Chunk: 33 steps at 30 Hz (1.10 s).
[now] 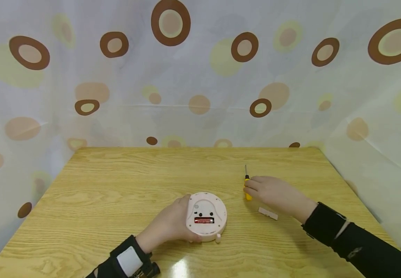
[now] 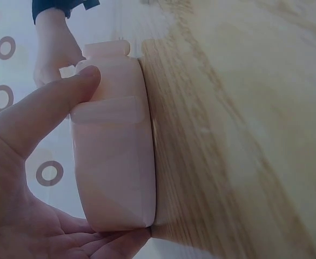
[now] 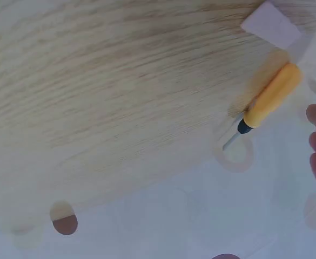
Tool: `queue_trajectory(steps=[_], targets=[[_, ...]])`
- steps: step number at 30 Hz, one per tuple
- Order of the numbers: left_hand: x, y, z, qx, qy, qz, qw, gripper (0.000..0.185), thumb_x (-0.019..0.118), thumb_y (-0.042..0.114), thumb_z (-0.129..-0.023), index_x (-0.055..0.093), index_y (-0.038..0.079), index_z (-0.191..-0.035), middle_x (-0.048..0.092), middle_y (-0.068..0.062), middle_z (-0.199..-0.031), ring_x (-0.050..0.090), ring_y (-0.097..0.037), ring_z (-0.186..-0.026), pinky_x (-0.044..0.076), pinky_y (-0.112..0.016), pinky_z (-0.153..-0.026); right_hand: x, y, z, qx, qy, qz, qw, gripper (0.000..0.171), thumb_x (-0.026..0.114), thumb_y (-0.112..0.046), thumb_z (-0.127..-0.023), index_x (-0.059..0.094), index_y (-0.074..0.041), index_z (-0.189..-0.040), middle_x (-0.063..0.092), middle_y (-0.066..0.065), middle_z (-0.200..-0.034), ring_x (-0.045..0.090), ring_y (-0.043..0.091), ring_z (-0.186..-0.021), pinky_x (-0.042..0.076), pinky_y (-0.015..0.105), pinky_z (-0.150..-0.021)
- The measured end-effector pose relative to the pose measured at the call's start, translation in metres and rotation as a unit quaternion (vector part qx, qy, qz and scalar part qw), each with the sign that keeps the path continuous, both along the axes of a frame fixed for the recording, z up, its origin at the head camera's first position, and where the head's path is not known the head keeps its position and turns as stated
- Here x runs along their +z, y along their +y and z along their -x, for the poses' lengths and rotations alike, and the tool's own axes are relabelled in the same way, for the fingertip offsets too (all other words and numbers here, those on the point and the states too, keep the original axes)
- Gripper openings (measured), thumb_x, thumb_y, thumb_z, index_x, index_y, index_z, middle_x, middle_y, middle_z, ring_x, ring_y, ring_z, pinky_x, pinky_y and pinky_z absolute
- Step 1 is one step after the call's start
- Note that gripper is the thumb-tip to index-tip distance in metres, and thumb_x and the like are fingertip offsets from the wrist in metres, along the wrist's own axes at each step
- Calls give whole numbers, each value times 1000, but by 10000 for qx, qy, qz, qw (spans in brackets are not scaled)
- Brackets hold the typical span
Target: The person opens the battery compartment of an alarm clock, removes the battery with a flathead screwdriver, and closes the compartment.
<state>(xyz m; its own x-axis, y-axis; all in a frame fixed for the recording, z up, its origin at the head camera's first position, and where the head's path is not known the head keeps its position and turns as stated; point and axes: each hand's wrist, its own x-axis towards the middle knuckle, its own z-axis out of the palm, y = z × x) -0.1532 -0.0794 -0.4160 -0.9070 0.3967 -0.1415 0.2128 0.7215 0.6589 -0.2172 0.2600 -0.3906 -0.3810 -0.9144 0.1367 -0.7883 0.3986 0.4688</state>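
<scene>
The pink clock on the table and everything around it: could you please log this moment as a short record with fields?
clock: pink round clock, back facing up, battery bay open
battery: red battery seated in the bay
left hand: left hand grips the clock's rim
right hand: right hand over the screwdriver, grasp unclear
screwdriver: yellow-handled screwdriver lying flat
cover: small white cover lying on the table beside the right wrist
surface: wooden table
</scene>
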Motion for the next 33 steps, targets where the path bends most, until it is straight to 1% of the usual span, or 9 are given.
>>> queue_trajectory(steps=[3,7,11,15,18,21,23,27,33], targets=[[1,0,0,-7,5,-3,10000,131,103,36,-61,31,-11,-160,53,-31,-152,58,-42,-137,50,-58,-115,-2,-1,5,208,152,-212,9994,41,90,-8,-81,73,-8,-119,73,5,-118,69,19,-108,61,31,-94],[1,0,-1,-1,38,3,10000,131,103,36,-61,31,-11,-160,53,-31,-152,58,-43,-137,49,-59,-115,-6,0,13,459,493,-473,9966,36,90,-11,-81,74,-9,-114,72,4,-114,68,17,-105,60,29,-92],[1,0,-1,-15,62,-20,10000,131,103,36,-61,32,-11,-160,54,-31,-152,58,-43,-137,49,-59,-115,-11,2,20,608,733,-658,9933,36,91,-13,-80,74,-12,-112,73,2,-112,68,16,-104,61,27,-91],[0,0,-1,-33,69,-68,9999,131,103,36,-61,32,-12,-159,55,-30,-151,59,-42,-136,50,-58,-115,-15,2,24,703,775,-782,9914,38,90,-17,-82,74,-13,-116,73,2,-115,69,15,-108,61,27,-93],[0,0,-1,-33,79,-87,9999,130,103,36,-61,32,-12,-159,55,-30,-151,59,-42,-136,50,-58,-114,-17,2,27,775,837,-870,9897,36,88,-19,-84,74,-12,-116,73,2,-117,68,16,-110,60,27,-95],[-1,0,-1,-63,130,-122,9998,129,104,35,-61,34,-12,-158,56,-29,-149,59,-41,-135,50,-58,-114,-21,1,31,877,938,-913,9875,31,87,-18,-86,74,-13,-113,72,1,-114,68,15,-107,60,26,-93],[-1,0,-1,-99,195,-166,9996,126,104,33,-60,36,-11,-157,58,-28,-147,60,-40,-133,51,-58,-114,-24,1,33,948,880,-847,9880,26,87,-14,-87,74,-14,-110,71,0,-111,67,13,-105,60,25,-90],[-1,0,-1,-140,274,-220,9993,123,104,31,-60,39,-11,-155,60,-26,-145,61,-39,-132,51,-57,-113,-29,-2,34,1043,745,-712,9892,26,88,-11,-85,75,-16,-107,71,-3,-105,67,11,-100,59,24,-87],[-1,0,0,-84,249,-139,9996,127,104,34,-60,35,-12,-157,57,-29,-148,60,-40,-134,50,-57,-115,-29,-6,33,937,900,-813,9882,25,89,-14,-84,78,-17,-106,73,-3,-103,69,10,-99,59,24,-88]])
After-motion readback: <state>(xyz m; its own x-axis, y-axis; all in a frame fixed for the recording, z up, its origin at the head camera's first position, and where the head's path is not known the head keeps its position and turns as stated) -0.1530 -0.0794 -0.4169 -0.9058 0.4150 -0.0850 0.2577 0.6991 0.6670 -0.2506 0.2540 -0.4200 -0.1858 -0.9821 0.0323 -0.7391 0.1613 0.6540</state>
